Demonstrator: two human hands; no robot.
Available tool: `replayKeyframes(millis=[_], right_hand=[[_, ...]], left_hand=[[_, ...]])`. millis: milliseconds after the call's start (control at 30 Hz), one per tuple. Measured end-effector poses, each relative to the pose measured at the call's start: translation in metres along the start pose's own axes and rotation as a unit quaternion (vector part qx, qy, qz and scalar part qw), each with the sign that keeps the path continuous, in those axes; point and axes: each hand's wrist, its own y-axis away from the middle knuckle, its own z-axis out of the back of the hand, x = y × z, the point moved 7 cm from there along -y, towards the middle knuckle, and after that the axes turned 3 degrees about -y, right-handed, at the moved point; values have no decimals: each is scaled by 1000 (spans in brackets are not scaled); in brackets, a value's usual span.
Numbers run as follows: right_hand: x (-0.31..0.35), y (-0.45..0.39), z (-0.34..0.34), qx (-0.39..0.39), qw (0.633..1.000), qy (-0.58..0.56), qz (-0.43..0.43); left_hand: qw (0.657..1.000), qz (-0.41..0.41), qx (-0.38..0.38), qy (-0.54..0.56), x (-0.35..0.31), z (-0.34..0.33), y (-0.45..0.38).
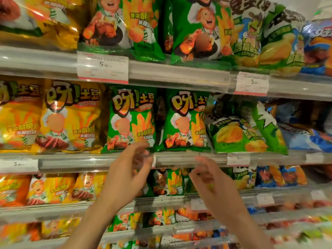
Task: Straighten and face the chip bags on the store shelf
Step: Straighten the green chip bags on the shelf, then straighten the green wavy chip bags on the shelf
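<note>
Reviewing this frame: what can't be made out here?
Head view only:
- Left hand and right hand: motion-blurred fingers, so contact with the green chip bags is unclear.
- Price tag: small print blurred, only the 5 legible.
- Tilted green bag: top hidden by the shelf rail.
- Bottom shelves: blurred and cut off by the frame edge.

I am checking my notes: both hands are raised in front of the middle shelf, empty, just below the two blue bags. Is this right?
Not quite. The head view shows the left hand and right hand empty below two green bags, not blue ones. The rest is right.
</note>
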Motion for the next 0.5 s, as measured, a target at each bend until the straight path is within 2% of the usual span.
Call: replayKeyframes(millis=[133,233,367,500], right_hand=[[-42,26,-1,92,992,-11,-85],[-70,36,22,90,987,-32,-128],[-102,35,57,72,987,-53,-137],[-131,23,94,60,989,-73,-115]], left_hand=[[988,93,93,84,3,-42,23],[975,137,125,126,-5,-72,34],[969,167,121,137,-28,-103,36],[976,171,78,114,-58,-125,27]])
